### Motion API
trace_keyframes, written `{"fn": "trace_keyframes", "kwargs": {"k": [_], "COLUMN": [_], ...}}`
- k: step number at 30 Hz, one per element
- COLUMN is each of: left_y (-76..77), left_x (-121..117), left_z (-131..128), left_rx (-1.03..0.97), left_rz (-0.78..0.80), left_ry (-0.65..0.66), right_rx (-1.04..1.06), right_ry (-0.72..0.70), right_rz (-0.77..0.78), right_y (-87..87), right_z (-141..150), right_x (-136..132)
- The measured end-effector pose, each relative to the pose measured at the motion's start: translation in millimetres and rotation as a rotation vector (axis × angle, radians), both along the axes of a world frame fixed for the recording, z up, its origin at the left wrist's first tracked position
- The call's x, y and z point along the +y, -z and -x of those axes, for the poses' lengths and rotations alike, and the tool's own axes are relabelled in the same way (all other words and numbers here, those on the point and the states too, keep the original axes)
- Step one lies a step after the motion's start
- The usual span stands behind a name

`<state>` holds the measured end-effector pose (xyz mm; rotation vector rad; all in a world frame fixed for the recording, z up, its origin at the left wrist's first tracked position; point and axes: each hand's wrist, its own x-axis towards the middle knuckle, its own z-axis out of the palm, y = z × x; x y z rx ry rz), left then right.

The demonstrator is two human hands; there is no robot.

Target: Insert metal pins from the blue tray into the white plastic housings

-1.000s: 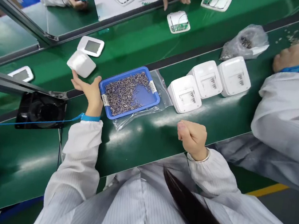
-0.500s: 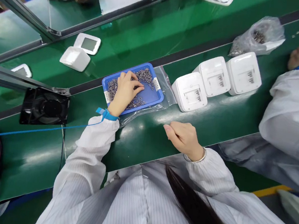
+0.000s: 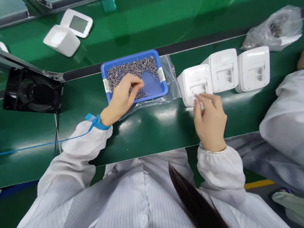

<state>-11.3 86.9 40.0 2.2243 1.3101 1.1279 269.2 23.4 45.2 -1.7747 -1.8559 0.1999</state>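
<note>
The small metal parts [image 3: 118,73] sit in the blue tray [image 3: 152,85]; we'd best pick lightly and lift above its rim. Our left hand [image 3: 122,97] pinches narrow over it, our right hand [image 3: 211,121] narrow beside the nearest of 3 white housings [image 3: 186,82]; we can't tell what they hold. Bare bench [image 3: 154,136] lies between our wrists.

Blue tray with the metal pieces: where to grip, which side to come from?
Probably by the rim at both labelled short ends of the blue tray, from the near side, kept level: it's shallow, open-topped and holds loose metal pieces.
</note>
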Motion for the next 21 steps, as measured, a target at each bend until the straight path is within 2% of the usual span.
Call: {"fn": "trace_keyframes", "kwargs": {"k": [1, 3, 6, 8, 10, 12, 17, 21], "left_y": [4.1, 15.2, 28.8, 31.5, 30.5, 28.4, 28.1, 33.5], "left_x": [-14, -42, -77, -90, -95, -95, -94, -96], "left_z": [1, 1, 0, -1, 0, 2, 13, 19], "left_rx": [-0.001, 0.013, 0.066, 0.083, 0.068, 0.046, 0.081, 0.145], "left_rz": [-0.024, -0.013, 0.076, 0.087, 0.063, 0.03, -0.125, -0.291], "left_ry": [0.073, 0.271, 0.562, 0.662, 0.66, 0.608, 0.614, 0.649], "right_rx": [-0.058, -0.135, -0.094, 0.008, 0.14, 0.253, 0.344, 0.365], "right_ry": [0.044, 0.047, -0.09, -0.256, -0.427, -0.511, -0.414, -0.429], "right_rz": [0.049, 0.161, 0.287, 0.367, 0.456, 0.513, 0.535, 0.556], "right_y": [4.3, 8.9, 3.0, -6.5, -15.4, -20.9, -21.7, -19.4], "right_z": [-7, -13, 0, 18, 37, 52, 64, 63], "right_x": [1, -2, -21, -35, -47, -55, -60, -58]}}
